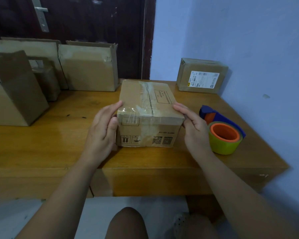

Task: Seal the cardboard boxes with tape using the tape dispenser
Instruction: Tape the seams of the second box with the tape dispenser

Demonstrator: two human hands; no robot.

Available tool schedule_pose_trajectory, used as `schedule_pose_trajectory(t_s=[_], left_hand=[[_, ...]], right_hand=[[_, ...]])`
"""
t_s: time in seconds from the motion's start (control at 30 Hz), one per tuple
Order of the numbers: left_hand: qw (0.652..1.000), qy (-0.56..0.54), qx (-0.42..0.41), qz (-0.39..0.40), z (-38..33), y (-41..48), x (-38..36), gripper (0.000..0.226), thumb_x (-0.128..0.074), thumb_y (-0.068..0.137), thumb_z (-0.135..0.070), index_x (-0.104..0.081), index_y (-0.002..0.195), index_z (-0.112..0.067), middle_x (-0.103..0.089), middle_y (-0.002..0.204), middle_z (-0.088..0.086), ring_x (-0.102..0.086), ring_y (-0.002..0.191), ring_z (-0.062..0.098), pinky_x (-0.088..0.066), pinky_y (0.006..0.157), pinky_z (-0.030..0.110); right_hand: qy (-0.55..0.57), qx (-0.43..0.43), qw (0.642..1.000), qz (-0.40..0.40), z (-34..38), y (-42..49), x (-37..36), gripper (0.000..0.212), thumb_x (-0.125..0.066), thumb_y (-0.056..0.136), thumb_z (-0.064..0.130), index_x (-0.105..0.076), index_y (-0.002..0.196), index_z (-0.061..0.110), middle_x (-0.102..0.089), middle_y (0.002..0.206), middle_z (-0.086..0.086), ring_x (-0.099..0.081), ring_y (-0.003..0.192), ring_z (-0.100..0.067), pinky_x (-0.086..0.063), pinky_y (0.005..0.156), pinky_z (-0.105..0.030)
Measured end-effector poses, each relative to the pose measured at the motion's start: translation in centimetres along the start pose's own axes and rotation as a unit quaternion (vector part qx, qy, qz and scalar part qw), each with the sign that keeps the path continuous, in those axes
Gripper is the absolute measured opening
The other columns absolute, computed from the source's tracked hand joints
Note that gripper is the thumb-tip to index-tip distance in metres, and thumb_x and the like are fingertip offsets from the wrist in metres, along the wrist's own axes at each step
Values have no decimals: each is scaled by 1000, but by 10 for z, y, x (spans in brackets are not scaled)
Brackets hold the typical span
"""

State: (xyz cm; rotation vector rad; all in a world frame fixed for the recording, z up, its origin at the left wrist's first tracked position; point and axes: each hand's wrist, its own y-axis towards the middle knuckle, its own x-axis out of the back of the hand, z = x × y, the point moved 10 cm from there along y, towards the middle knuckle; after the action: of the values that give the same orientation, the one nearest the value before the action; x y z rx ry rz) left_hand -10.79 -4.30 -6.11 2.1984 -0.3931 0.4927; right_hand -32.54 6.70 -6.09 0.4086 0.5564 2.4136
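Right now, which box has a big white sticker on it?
The small box alone at the far right corner of the table, by the blue wall. Only it shows a white printed label; the middle box has only print and tape.

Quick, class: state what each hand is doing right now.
Left hand: holds the cardboard box, left side.
Right hand: holds the same cardboard box, right side.
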Motion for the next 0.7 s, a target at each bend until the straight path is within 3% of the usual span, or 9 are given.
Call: schedule_pose_trajectory(t_s=[0.1,0.2,0.27,0.4,0.5,0.6,0.7], left_hand=[[998,40,-41,0,-9,2,5,43,-28,96,-33,-43,135,-21,-35,144,-5,-29,132,3,-22,106,15],[995,68,-71,3,-16,4,6,46,-30,94,-27,-47,132,-9,-34,143,-6,-29,133,7,-25,108,34],[992,90,-88,9,-19,6,5,46,-32,93,-27,-47,132,-7,-37,140,-4,-30,133,11,-26,107,39],[989,113,-89,32,-14,8,0,53,-27,99,-45,-43,132,-7,-47,138,9,-34,131,17,-31,103,43],[991,85,-96,39,-11,8,-2,55,-25,98,-52,-38,132,-11,-46,138,9,-38,130,20,-36,103,46],[993,59,-95,30,-11,8,-2,48,-28,98,-50,-36,130,-15,-45,137,9,-39,127,16,-39,101,44],[993,65,-93,11,-15,7,-1,41,-37,96,-33,-40,128,-8,-48,134,13,-39,124,12,-42,99,44]], right_hand=[[22,-4,1000,1,-1,0,-3,43,-36,99,-2,-64,112,28,-55,122,23,-47,120,12,-43,101,-18],[41,-2,999,0,2,0,-6,43,-35,98,-4,-64,110,26,-56,122,20,-48,116,15,-42,95,-11],[48,-2,999,-1,2,0,-8,43,-35,97,-4,-64,109,25,-56,122,18,-48,114,16,-42,91,-8],[47,-1,999,-3,-2,0,-7,45,-35,97,-5,-65,107,28,-56,122,20,-48,120,10,-44,95,-14],[46,5,999,-6,0,0,-8,46,-35,97,-5,-65,107,27,-57,121,20,-48,119,9,-44,95,-14],[47,4,999,-10,-1,0,-8,44,-35,97,-6,-65,110,24,-58,122,18,-49,120,8,-44,95,-14],[42,5,999,-14,-1,0,-8,44,-34,97,-6,-64,111,24,-57,123,16,-48,120,9,-43,94,-11]])
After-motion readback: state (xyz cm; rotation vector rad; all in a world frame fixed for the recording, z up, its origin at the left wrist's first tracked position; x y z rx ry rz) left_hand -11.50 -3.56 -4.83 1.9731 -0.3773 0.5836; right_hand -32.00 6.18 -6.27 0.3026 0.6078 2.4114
